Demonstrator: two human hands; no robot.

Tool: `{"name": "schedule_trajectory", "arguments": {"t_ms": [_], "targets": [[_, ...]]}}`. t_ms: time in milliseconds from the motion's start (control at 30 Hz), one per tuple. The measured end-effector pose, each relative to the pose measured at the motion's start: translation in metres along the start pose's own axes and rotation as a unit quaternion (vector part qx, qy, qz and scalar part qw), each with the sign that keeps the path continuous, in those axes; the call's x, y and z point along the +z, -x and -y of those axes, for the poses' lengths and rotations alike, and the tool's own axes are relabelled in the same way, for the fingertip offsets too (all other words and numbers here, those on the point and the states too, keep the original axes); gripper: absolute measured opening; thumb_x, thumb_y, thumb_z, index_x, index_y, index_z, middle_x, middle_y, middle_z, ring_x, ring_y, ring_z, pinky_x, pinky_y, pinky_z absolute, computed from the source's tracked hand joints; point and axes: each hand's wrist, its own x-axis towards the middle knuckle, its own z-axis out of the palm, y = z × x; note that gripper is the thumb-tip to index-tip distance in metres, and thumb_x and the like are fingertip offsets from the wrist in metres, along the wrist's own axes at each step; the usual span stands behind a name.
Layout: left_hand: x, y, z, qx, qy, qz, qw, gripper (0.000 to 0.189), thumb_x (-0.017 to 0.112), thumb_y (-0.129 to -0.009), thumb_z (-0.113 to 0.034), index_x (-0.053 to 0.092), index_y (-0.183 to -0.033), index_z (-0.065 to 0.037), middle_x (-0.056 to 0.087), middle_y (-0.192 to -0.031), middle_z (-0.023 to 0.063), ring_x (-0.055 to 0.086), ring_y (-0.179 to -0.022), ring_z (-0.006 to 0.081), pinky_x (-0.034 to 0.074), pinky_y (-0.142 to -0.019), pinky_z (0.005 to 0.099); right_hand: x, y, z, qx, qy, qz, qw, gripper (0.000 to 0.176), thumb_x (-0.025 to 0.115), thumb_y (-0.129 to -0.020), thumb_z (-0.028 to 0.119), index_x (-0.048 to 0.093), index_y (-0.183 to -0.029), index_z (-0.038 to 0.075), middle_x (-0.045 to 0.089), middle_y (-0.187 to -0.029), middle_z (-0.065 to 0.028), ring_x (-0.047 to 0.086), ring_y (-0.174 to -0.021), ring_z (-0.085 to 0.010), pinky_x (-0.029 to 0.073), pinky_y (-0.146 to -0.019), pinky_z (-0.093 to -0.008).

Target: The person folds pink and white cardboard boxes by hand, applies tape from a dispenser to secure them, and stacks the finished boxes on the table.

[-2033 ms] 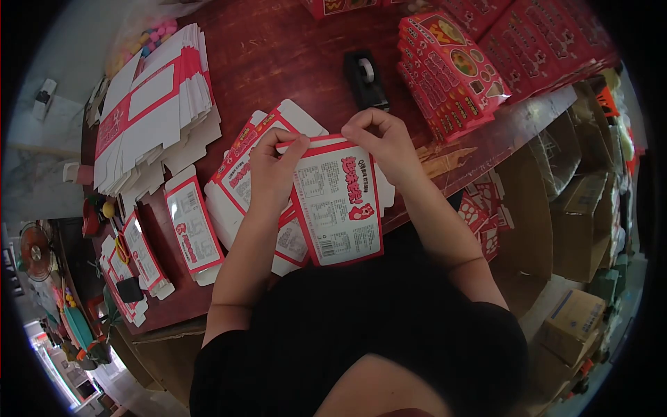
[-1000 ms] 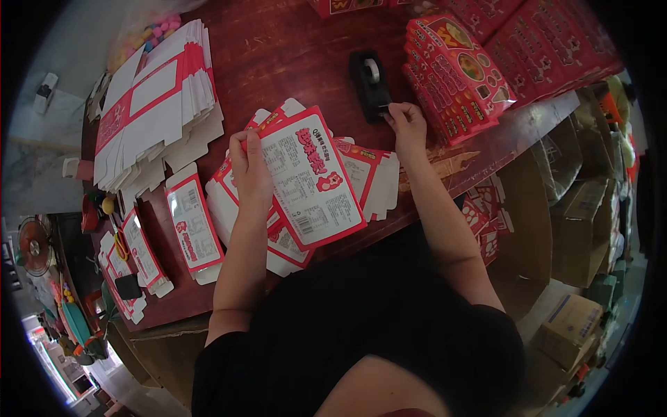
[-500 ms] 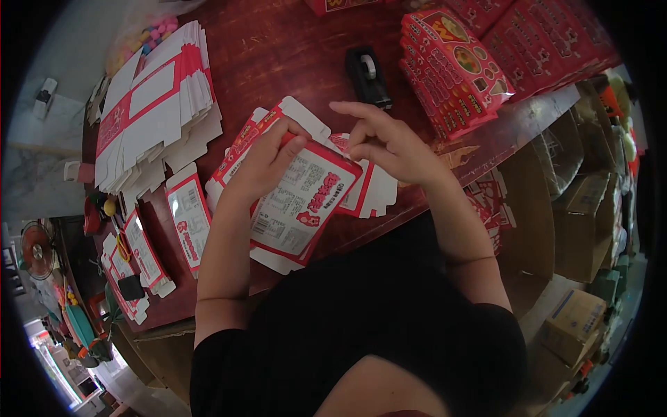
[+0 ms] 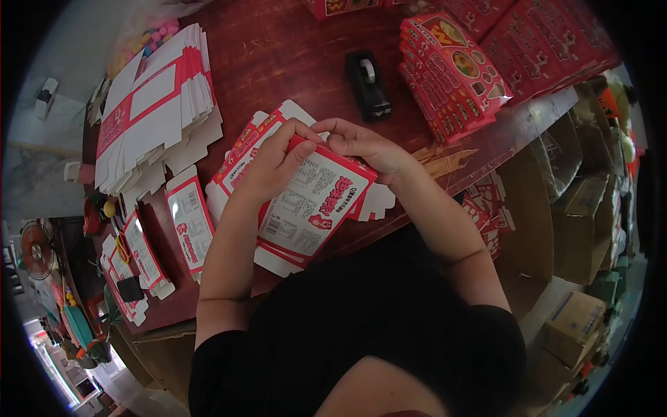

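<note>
A red and white printed carton (image 4: pixel 303 206) lies tilted in front of me, its barcode side facing up. My left hand (image 4: pixel 281 158) is closed on its upper left edge, thumb on top. At the upper edge my right hand (image 4: pixel 363 147) has its bent fingers pressed against the carton, fingertips meeting those of the left hand. Exactly what the right fingertips pinch is hidden. Under and behind the carton are more flat cartons (image 4: pixel 251 134) with white flaps sticking out.
A black tape dispenser (image 4: pixel 369 87) stands beyond my right hand. Flattened cartons (image 4: pixel 149 97) are piled at the left; finished-looking red boxes (image 4: pixel 451 76) are stacked at the right. Scissors (image 4: pixel 122 247) lie at the far left. Cardboard boxes (image 4: pixel 573 323) sit right of the red table (image 4: pixel 278 42).
My right hand has moved left and closed down on the carton's upper edge; its raised index finger is now bent. The carton has shifted slightly to the right.
</note>
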Motion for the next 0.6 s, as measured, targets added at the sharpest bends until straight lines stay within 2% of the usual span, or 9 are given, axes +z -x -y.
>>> {"name": "schedule_trajectory", "arguments": {"t_ms": [67, 133, 167, 200, 233, 367, 467, 567, 600], "targets": [[0.001, 0.001, 0.001, 0.025, -0.002, -0.034, 0.999, 0.021, 0.053, -0.092, -0.023, 0.05, -0.097, -0.004, 0.058, -0.09, 0.0066, 0.055, -0.085, 0.0135, 0.044, -0.076, 0.0264, -0.003, 0.001, 0.001, -0.001, -0.06, -0.018, 0.998, 0.041, 0.06, -0.087, 0.019, 0.044, -0.124, 0.007, 0.049, -0.073, 0.0031, 0.047, -0.063, -0.0073, 0.04, -0.057, -0.021], [-0.003, 0.005, 0.009, 0.047, -0.008, -0.092, 0.995, 0.023, 0.056, -0.09, -0.024, 0.05, -0.099, -0.003, 0.058, -0.093, 0.0067, 0.055, -0.085, 0.0139, 0.044, -0.077, 0.0257, -0.036, -0.002, 0.003, -0.083, -0.026, -0.023, 0.996, 0.037, 0.058, -0.088, 0.022, 0.048, -0.12, 0.007, 0.051, -0.074, 0.002, 0.048, -0.064, -0.0073, 0.041, -0.057, -0.0208], [-0.007, 0.007, 0.015, 0.04, 0.035, -0.149, 0.987, 0.024, 0.057, -0.09, -0.024, 0.049, -0.1, -0.003, 0.058, -0.094, 0.007, 0.055, -0.086, 0.0142, 0.044, -0.077, 0.0253, -0.05, -0.002, 0.009, -0.124, 0.044, -0.122, 0.984, 0.028, 0.057, -0.088, 0.022, 0.054, -0.111, 0.006, 0.056, -0.078, -0.0006, 0.052, -0.069, -0.0098, 0.043, -0.061, -0.0234], [-0.011, 0.008, 0.021, 0.034, 0.078, -0.207, 0.975, 0.026, 0.058, -0.089, -0.025, 0.049, -0.101, -0.003, 0.058, -0.096, 0.0073, 0.055, -0.086, 0.0145, 0.044, -0.078, 0.0249, -0.07, -0.006, 0.01, -0.212, 0.222, -0.25, 0.918, 0.026, 0.058, -0.088, 0.021, 0.056, -0.108, 0.005, 0.057, -0.079, -0.0015, 0.053, -0.071, -0.0112, 0.043, -0.063, -0.0246], [-0.016, 0.01, 0.028, 0.027, 0.119, -0.262, 0.957, 0.028, 0.059, -0.089, -0.025, 0.048, -0.102, -0.003, 0.058, -0.097, 0.0076, 0.055, -0.086, 0.0148, 0.044, -0.078, 0.0246, -0.092, -0.012, 0.008, -0.288, 0.386, -0.363, 0.798, 0.024, 0.058, -0.087, 0.021, 0.058, -0.104, 0.005, 0.059, -0.08, -0.0025, 0.054, -0.072, -0.0126, 0.044, -0.065, -0.0258], [-0.022, 0.013, 0.036, -0.053, 0.327, -0.405, 0.852, 0.033, 0.058, -0.089, -0.028, 0.047, -0.11, -0.004, 0.058, -0.1, 0.0079, 0.057, -0.088, 0.0143, 0.048, -0.079, 0.0251, -0.129, -0.012, 0.006, -0.155, 0.388, -0.388, 0.821, 0.021, 0.061, -0.083, 0.018, 0.06, -0.097, 0.003, 0.058, -0.08, -0.0038, 0.053, -0.073, -0.0129, 0.043, -0.068, -0.0262], [-0.022, 0.015, 0.053, -0.033, 0.381, -0.394, 0.836, 0.037, 0.054, -0.091, -0.03, 0.046, -0.113, -0.001, 0.059, -0.101, 0.009, 0.06, -0.088, 0.0164, 0.052, -0.074, 0.0299, -0.114, -0.008, 0.016, -0.136, 0.309, -0.367, 0.867, 0.016, 0.062, -0.083, 0.015, 0.06, -0.091, 0.002, 0.057, -0.079, -0.0027, 0.052, -0.073, -0.0117, 0.042, -0.068, -0.0244], [-0.018, 0.015, 0.056, -0.031, 0.408, -0.396, 0.822, 0.038, 0.052, -0.092, -0.031, 0.046, -0.113, 0.0, 0.06, -0.102, 0.0091, 0.061, -0.09, 0.0172, 0.052, -0.074, 0.0308, -0.134, -0.016, 0.008, -0.168, 0.285, -0.343, 0.879, 0.01, 0.062, -0.081, 0.011, 0.059, -0.086, 0.002, 0.053, -0.076, 0.0, 0.051, -0.074, -0.0095, 0.04, -0.067, -0.0217], [-0.017, 0.015, 0.056, -0.035, 0.415, -0.397, 0.818, 0.038, 0.052, -0.092, -0.031, 0.046, -0.113, 0.001, 0.06, -0.102, 0.009, 0.061, -0.09, 0.0174, 0.052, -0.075, 0.0309, -0.135, -0.019, 0.002, -0.222, 0.291, -0.355, 0.86, 0.01, 0.062, -0.082, 0.011, 0.059, -0.085, 0.002, 0.052, -0.076, 0.0001, 0.051, -0.074, -0.0089, 0.04, -0.066, -0.0213]]}}
